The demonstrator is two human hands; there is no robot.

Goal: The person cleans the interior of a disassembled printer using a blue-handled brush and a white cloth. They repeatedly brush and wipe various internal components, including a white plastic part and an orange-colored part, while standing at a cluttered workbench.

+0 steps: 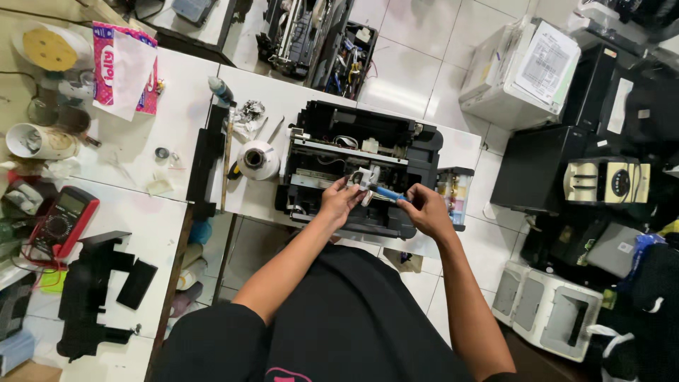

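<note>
A blue-handled tool (387,192), probably a screwdriver, is gripped in the right hand (426,210), fingers closed around the handle, with the tip pointed left at a small white part (366,178). That part is pinched by the left hand (341,200), thumb and fingers closed on it, right above the middle of an opened-up black printer (364,166). The printer is sat on a white table (247,194) with its cover off and the insides showing, and a block of ink tanks (456,196) is attached on its right side. Just left of the printer a white roll (257,160) is seen, next to a long black panel (205,163). Further left, a red multimeter (62,221) and some black plastic pieces (95,286) are laid out on another table. More printers (520,74) are parked on the tiled floor at right.
</note>
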